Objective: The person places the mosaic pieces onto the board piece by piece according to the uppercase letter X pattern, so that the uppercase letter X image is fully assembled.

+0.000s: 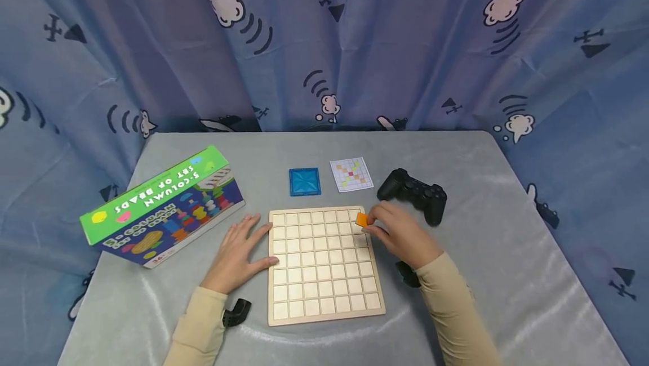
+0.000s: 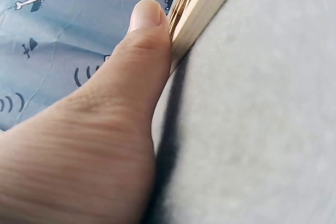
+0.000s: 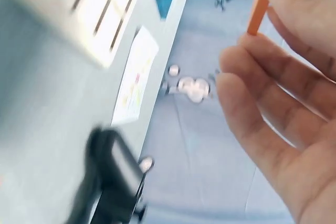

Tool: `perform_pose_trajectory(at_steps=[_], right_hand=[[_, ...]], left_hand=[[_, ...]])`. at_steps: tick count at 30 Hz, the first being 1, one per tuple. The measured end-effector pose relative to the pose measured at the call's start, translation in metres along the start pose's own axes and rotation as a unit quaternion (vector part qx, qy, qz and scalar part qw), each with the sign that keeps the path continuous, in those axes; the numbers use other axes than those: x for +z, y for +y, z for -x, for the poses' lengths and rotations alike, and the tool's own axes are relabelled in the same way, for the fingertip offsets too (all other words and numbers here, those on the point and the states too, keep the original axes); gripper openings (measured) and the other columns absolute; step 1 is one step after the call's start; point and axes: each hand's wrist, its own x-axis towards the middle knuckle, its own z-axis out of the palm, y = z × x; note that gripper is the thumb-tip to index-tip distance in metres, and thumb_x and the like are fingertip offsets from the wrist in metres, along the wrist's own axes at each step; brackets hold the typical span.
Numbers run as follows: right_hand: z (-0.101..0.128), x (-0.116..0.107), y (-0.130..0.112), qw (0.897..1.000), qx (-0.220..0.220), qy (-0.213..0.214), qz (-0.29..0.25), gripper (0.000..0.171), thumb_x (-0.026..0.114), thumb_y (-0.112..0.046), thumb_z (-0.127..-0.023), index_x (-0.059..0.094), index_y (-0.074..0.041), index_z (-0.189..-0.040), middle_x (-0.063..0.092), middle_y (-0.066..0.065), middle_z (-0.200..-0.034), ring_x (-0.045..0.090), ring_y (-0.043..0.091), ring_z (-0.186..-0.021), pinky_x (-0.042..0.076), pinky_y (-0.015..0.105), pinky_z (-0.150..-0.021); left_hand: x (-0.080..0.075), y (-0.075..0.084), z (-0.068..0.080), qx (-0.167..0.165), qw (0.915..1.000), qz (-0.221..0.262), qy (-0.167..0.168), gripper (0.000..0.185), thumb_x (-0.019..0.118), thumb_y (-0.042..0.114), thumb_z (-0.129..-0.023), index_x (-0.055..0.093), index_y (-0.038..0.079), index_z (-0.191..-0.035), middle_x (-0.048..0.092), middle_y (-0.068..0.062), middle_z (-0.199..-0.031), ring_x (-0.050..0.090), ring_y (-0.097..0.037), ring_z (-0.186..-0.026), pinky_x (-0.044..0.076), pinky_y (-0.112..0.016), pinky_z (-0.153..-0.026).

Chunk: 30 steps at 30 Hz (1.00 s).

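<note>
A square wooden grid board (image 1: pixel 323 259) lies in the middle of the table, its cells pale and bare. Thumb and fingers of my right hand (image 1: pixel 403 233) pinch a small orange square tile (image 1: pixel 361 219) over the board's far right corner. In the right wrist view the orange tile (image 3: pixel 258 11) shows edge-on between thumb and fingers. Spread flat at the board's left side, my left hand (image 1: pixel 237 256) touches the frame with its thumb and a fingertip. The left wrist view shows the thumb (image 2: pixel 139 51) against the wooden edge (image 2: pixel 197 19).
Behind the board lie a blue square tray (image 1: pixel 305 181) and a pattern card (image 1: pixel 351 174) with coloured squares. A black game controller (image 1: pixel 413 194) sits to the right of the card. On the left stands a green and blue toy box (image 1: pixel 167 202). A patterned curtain (image 1: pixel 294 45) hangs behind the table.
</note>
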Motion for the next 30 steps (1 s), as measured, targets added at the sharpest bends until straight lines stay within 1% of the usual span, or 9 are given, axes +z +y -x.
perform_pose_trajectory(at_steps=[3, 7, 12, 21, 27, 30], right_hand=[[-0.018, 0.008, -0.007, 1.000, -0.015, -0.013, -0.014, 0.019, 0.077, -0.014, -0.081, 0.060, -0.009, -0.088, 0.060, 0.001, -0.091, 0.059, 0.014, -0.082, 0.053, 0.028, -0.069], [-0.039, 0.018, -0.014, 0.999, -0.038, -0.023, -0.031, 0.017, 0.075, -0.013, -0.082, 0.061, -0.008, -0.091, 0.062, 0.001, -0.092, 0.060, 0.014, -0.084, 0.054, 0.027, -0.073], [-0.058, 0.032, -0.019, 0.997, -0.063, -0.026, -0.031, 0.018, 0.076, -0.012, -0.082, 0.062, -0.009, -0.092, 0.063, 0.000, -0.091, 0.061, 0.013, -0.084, 0.054, 0.026, -0.074], [-0.076, 0.060, -0.027, 0.995, -0.063, -0.058, -0.046, 0.013, 0.074, -0.012, -0.084, 0.063, -0.009, -0.090, 0.063, 0.001, -0.091, 0.060, 0.015, -0.082, 0.053, 0.026, -0.071], [-0.079, 0.079, -0.033, 0.992, -0.050, -0.096, -0.065, 0.011, 0.072, -0.015, -0.086, 0.063, -0.009, -0.090, 0.061, 0.001, -0.089, 0.056, 0.014, -0.077, 0.051, 0.025, -0.069], [-0.080, 0.087, -0.036, 0.991, -0.050, -0.111, -0.065, 0.012, 0.072, -0.017, -0.086, 0.063, -0.010, -0.089, 0.060, 0.000, -0.087, 0.053, 0.012, -0.075, 0.050, 0.023, -0.068]], left_hand=[[0.001, 0.000, 0.001, 0.003, 1.0000, 0.002, 0.004, 0.078, 0.067, 0.059, -0.080, 0.045, 0.021, -0.144, 0.030, -0.012, -0.155, 0.021, -0.033, -0.144, 0.012, -0.053, -0.118], [0.003, -0.002, 0.000, 0.006, 1.0000, -0.002, 0.004, 0.077, 0.066, 0.060, -0.081, 0.045, 0.022, -0.144, 0.030, -0.011, -0.155, 0.022, -0.032, -0.144, 0.013, -0.054, -0.117], [0.004, -0.003, -0.001, 0.004, 1.0000, -0.001, 0.005, 0.077, 0.066, 0.060, -0.081, 0.045, 0.022, -0.144, 0.031, -0.010, -0.155, 0.022, -0.032, -0.144, 0.014, -0.054, -0.116], [-0.001, 0.000, -0.005, -0.012, 0.9999, 0.001, -0.008, 0.076, 0.066, 0.059, -0.081, 0.044, 0.023, -0.144, 0.031, -0.008, -0.155, 0.021, -0.030, -0.145, 0.013, -0.053, -0.117], [-0.001, -0.001, -0.005, -0.013, 0.9999, 0.000, -0.011, 0.076, 0.065, 0.060, -0.082, 0.044, 0.023, -0.145, 0.029, -0.007, -0.156, 0.020, -0.029, -0.145, 0.013, -0.053, -0.117], [0.000, -0.001, -0.003, -0.013, 0.9998, 0.005, -0.012, 0.075, 0.065, 0.059, -0.082, 0.044, 0.023, -0.145, 0.029, -0.007, -0.156, 0.020, -0.029, -0.145, 0.013, -0.053, -0.117]])
